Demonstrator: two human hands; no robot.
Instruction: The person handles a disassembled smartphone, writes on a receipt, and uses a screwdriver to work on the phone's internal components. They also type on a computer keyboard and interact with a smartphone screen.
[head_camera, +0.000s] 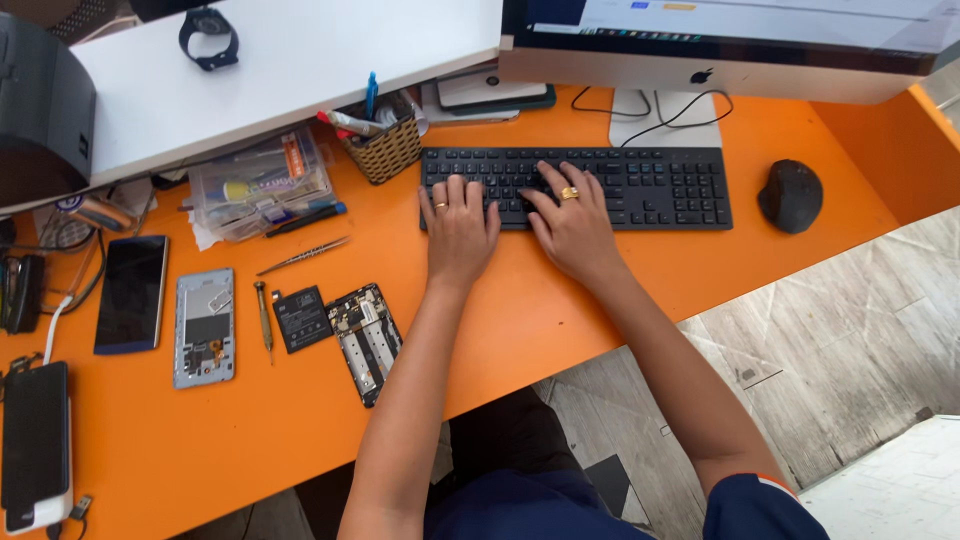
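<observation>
Keyboard (640, 185): black, flat, rectangular – its long axis runs parallel to the far edge of the desk (560, 310), key rows facing up, set just in front of the monitor stand.
Left hand (458, 225): palm down, fingers spread and loosely curled, tips on the keys at the keyboard's left end; grips nothing.
Right hand (572, 228): palm down, fingers fanned over the middle keys, a gold ring on one finger; grips nothing.
Desk: smooth, matte orange top.
Mouse (790, 195): dark, rounded, past the keyboard's right end, untouched.
Opened phone (366, 342): bare circuit frame – lies slantwise near the front edge, left of the left forearm.
Screwdriver (264, 318): slim, points toward the front edge.
</observation>
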